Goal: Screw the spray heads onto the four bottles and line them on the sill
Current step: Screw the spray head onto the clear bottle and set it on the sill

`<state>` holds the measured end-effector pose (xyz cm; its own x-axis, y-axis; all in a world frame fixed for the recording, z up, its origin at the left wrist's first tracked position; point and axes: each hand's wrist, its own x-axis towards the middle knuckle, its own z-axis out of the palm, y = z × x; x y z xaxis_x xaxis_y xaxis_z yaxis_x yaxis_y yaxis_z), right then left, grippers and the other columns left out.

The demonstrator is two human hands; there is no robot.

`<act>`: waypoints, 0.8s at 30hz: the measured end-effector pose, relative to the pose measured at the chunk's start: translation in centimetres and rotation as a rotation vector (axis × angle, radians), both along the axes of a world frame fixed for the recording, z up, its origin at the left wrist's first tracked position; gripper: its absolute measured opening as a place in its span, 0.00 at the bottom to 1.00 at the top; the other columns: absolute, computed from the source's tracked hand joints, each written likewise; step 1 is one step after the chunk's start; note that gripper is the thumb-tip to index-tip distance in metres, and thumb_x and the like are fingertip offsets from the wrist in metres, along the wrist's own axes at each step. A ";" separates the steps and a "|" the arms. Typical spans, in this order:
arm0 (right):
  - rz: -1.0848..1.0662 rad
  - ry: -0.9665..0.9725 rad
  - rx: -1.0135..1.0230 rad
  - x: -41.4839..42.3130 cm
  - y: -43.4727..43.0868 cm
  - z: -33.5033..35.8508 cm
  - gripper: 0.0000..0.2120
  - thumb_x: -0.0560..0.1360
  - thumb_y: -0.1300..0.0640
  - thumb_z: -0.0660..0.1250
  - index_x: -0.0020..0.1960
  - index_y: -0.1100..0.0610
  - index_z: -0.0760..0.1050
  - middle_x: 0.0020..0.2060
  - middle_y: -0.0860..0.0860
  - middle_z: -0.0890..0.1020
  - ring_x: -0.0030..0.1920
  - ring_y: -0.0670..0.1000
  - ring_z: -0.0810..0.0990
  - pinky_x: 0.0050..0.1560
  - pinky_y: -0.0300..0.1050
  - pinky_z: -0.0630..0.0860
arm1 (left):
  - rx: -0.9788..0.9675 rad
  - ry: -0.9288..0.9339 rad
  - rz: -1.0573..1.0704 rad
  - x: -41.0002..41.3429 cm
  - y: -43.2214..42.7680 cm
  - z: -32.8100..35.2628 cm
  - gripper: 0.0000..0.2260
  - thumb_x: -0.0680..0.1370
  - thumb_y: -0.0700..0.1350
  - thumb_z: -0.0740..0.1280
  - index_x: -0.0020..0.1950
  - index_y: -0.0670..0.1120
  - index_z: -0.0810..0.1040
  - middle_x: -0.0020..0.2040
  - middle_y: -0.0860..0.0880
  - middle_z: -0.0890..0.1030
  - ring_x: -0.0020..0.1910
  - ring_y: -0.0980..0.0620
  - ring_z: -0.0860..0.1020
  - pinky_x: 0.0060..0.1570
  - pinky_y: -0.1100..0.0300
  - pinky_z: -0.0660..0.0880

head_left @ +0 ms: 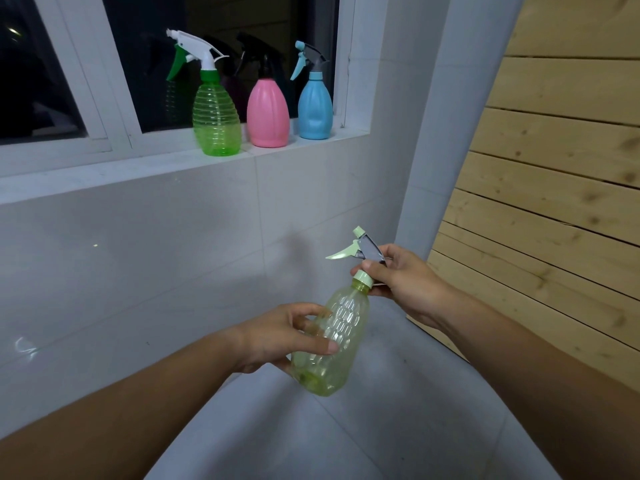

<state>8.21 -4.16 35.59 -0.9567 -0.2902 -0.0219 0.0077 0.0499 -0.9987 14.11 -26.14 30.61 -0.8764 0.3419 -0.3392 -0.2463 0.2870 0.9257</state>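
Note:
My left hand (287, 336) grips the body of a pale yellow-green clear bottle (341, 327), held tilted in front of me. My right hand (403, 278) is closed around its grey and pale green spray head (362, 251), fingers at the collar on the bottle's neck. Three bottles stand in a row on the white sill (104, 174), each with a spray head on: a clear green one (216, 116), a pink one (267, 112) and a blue one (315, 109).
A dark window (221, 26) with white frames is behind the sill. White tiled wall runs below it. A wooden slatted panel (554, 168) stands at the right, past a white column (446, 116). Grey tiled floor lies beneath my arms.

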 end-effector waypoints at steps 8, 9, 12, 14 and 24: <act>0.153 0.018 0.030 -0.3 0.9 -0.3 0.15 0.77 0.65 0.67 0.62 0.65 0.71 0.50 0.58 0.84 0.47 0.49 0.84 0.49 0.41 0.80 | -0.007 0.009 -0.050 0.2 -0.3 0.4 0.26 0.65 0.51 0.81 0.63 0.55 0.82 0.57 0.44 0.84 0.54 0.49 0.86 0.54 0.41 0.81; 0.164 0.014 0.020 -0.4 1.1 -0.4 0.16 0.77 0.65 0.68 0.63 0.65 0.71 0.51 0.59 0.84 0.48 0.49 0.84 0.50 0.42 0.81 | -0.003 0.006 -0.064 0.2 -0.4 0.4 0.25 0.66 0.51 0.81 0.62 0.56 0.83 0.55 0.46 0.85 0.54 0.50 0.86 0.54 0.40 0.81; 0.182 -0.008 -0.012 -0.6 1.3 -0.5 0.17 0.76 0.66 0.68 0.63 0.66 0.70 0.52 0.61 0.83 0.52 0.53 0.83 0.54 0.45 0.81 | 0.012 -0.009 -0.095 0.1 -0.5 0.4 0.22 0.68 0.50 0.80 0.61 0.56 0.83 0.54 0.50 0.86 0.53 0.51 0.86 0.56 0.39 0.80; 0.193 -0.020 -0.030 -0.7 1.4 -0.6 0.16 0.76 0.67 0.67 0.63 0.65 0.71 0.52 0.61 0.83 0.53 0.54 0.82 0.55 0.46 0.81 | 0.025 -0.025 -0.108 0.1 -0.6 0.5 0.20 0.70 0.49 0.79 0.62 0.55 0.83 0.55 0.49 0.86 0.55 0.49 0.85 0.58 0.37 0.80; 0.247 -0.105 -0.133 -0.7 1.9 -0.7 0.13 0.76 0.68 0.65 0.58 0.56 0.74 0.52 0.57 0.84 0.53 0.52 0.84 0.53 0.46 0.81 | 0.143 -0.146 -0.184 0.0 -1.0 0.4 0.21 0.73 0.48 0.75 0.65 0.51 0.82 0.57 0.47 0.85 0.53 0.49 0.85 0.57 0.39 0.80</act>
